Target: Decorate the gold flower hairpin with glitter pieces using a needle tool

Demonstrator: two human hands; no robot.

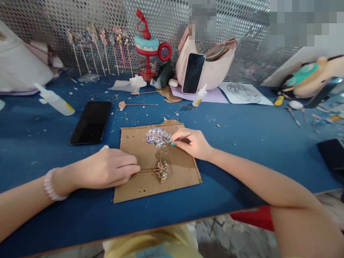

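My left hand (110,168) is closed on the end of a thin stick (146,170), held low over a piece of cardboard (134,147). At the stick's right end is a glittering, rough-shaped ornament (162,170). Fingers pinched, my right hand (192,143) holds a slim metal tool (185,137), its tip at the right edge of a pile of small shiny pieces (158,137). That pile lies on the upper part of the cardboard, above the ornament.
A black phone (91,122) and a glue bottle (57,102) lie left of the cardboard. Behind stand decorated sticks (100,53), a red and blue cup (147,46), a small bottle (200,96) and a phone (193,73) leaning on a pale bag (220,70).
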